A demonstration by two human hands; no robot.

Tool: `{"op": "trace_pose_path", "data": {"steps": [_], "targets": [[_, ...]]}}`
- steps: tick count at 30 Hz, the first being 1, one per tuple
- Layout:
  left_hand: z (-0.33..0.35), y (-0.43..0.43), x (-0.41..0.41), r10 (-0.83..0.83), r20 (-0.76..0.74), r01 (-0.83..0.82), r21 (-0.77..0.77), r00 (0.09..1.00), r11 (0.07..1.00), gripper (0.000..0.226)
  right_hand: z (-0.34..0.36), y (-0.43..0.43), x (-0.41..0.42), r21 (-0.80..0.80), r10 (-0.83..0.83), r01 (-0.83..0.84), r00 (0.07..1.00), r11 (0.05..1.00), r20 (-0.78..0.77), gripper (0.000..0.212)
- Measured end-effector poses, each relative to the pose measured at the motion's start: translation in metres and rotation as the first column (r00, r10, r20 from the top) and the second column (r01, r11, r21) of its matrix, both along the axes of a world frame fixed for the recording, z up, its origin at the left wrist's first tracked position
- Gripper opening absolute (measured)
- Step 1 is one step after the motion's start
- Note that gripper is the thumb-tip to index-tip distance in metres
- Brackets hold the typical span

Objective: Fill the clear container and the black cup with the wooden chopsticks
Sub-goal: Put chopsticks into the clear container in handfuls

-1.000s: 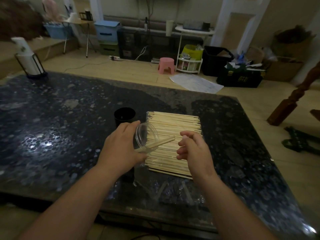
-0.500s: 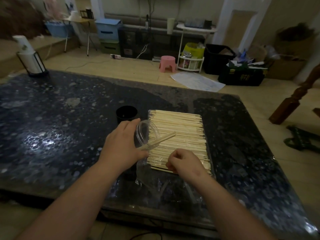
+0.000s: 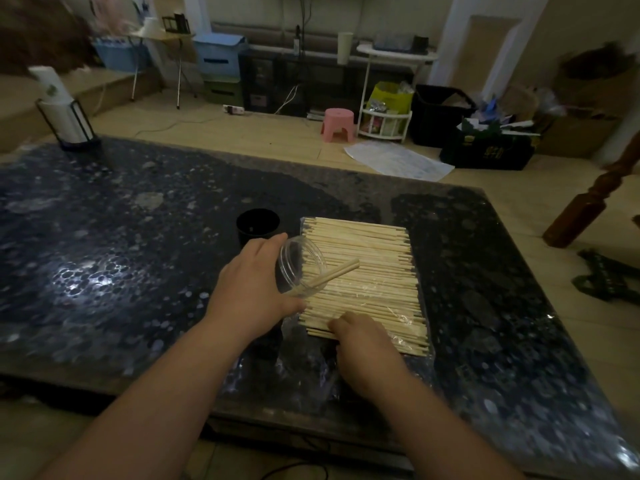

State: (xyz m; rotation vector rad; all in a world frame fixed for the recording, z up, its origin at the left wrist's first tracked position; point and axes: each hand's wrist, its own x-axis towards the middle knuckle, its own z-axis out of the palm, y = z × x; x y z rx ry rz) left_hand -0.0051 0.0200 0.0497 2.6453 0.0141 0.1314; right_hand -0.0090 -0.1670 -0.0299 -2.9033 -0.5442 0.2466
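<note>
One wide-angle camera, worn on the person's head, looks forward and down across the dark speckled table (image 3: 138, 254). It sits close above the near edge. Both forearms enter from the bottom. The left hand (image 3: 252, 292) with the clear container (image 3: 298, 268) and the right hand (image 3: 367, 344) on the wooden chopsticks (image 3: 374, 258) fall near frame centre. The table's far edge crosses the upper middle, and beyond it the floor (image 3: 225, 133) and the room's far wall fill the top. Straight lines bow toward the frame edges.
</note>
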Motion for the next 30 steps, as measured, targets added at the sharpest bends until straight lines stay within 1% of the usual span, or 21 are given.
{"op": "trace_pose_path", "data": {"steps": [3,6,10,13,17,21,25,27,30], "targets": [[0.000,0.001,0.000,0.006,-0.004,-0.006,-0.005,1.000,1.000,0.113,-0.004,0.000,0.000,-0.033,-0.045,0.047,0.997,0.998,0.056,0.039],[0.000,0.001,0.000,0.004,-0.007,-0.004,-0.007,1.000,1.000,0.113,-0.010,0.001,0.002,-0.013,-0.057,0.058,0.996,0.998,0.061,0.038],[0.000,0.001,-0.001,0.003,-0.014,-0.004,-0.017,1.000,1.000,0.113,-0.015,-0.001,0.005,0.014,-0.075,0.074,0.993,0.997,0.094,0.032],[0.000,0.000,-0.001,0.004,-0.017,-0.004,-0.020,1.000,1.000,0.113,-0.013,-0.001,0.006,0.040,-0.085,0.082,0.994,0.996,0.075,0.032],[-0.001,-0.001,0.000,0.002,-0.013,-0.002,-0.023,1.000,1.000,0.112,-0.014,0.000,0.002,0.017,-0.135,0.134,0.983,0.991,0.121,0.026],[-0.002,-0.002,0.000,-0.001,-0.014,0.001,-0.021,1.000,1.000,0.112,-0.013,0.001,0.001,0.026,-0.165,0.164,0.982,0.986,0.087,0.018],[-0.004,-0.002,0.001,0.000,-0.012,0.000,-0.016,1.000,1.000,0.112,-0.013,0.004,0.000,0.028,-0.174,0.173,0.983,0.985,0.059,0.015],[-0.004,-0.002,0.001,0.000,-0.016,0.000,-0.017,1.000,1.000,0.112,-0.014,0.005,-0.001,0.026,-0.160,0.159,0.986,0.987,0.048,0.018],[-0.005,-0.001,0.000,-0.001,-0.010,0.000,-0.019,1.000,1.000,0.112,-0.013,0.005,0.000,-0.011,-0.182,0.182,0.983,0.983,0.013,0.023]]}}
